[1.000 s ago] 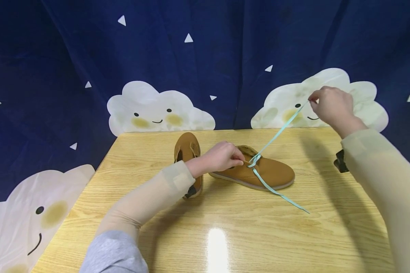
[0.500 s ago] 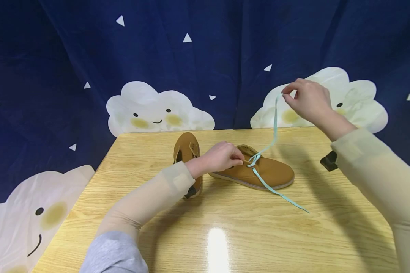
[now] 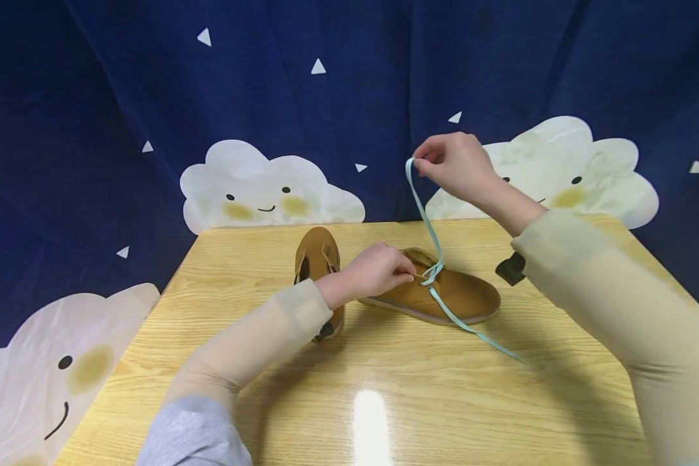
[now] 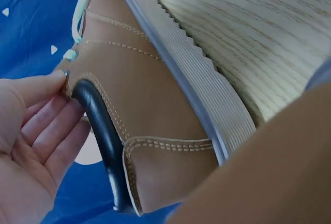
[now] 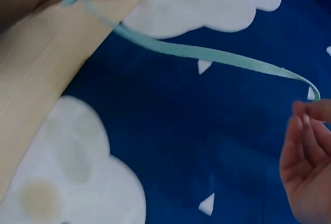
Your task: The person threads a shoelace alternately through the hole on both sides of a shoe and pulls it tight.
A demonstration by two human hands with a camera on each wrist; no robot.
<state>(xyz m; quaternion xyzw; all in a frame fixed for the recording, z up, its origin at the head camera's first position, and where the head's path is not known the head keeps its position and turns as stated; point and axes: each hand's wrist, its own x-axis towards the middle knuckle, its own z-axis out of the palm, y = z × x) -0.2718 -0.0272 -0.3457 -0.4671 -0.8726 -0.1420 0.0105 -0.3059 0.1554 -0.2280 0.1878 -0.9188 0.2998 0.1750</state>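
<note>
A tan leather shoe (image 3: pixel 468 298) lies on the table with its toe to the right. My left hand (image 3: pixel 378 272) pinches the edge of its eyelet flap; the left wrist view shows thumb and fingers at that edge, beside the dark collar lining (image 4: pixel 101 131). High above the shoe, my right hand (image 3: pixel 455 165) pinches a mint-green shoelace (image 3: pixel 426 217) near its end. The lace hangs in a slack curve down to a loose crossing at the eyelets. Its other end (image 3: pixel 477 333) trails over the shoe's side onto the table.
A matching tan shoe (image 3: pixel 316 249) stands to the left, toe toward the back, partly hidden behind my left forearm. The wooden table (image 3: pixel 443 401) ends at a dark blue curtain (image 3: pixel 303 103) with smiling clouds. Black devices sit at both wrists.
My right hand has swung left from the far right to above the shoe, holding the lace end. The taut lace has gone slack and now bends the other way. The left hand stays put.
</note>
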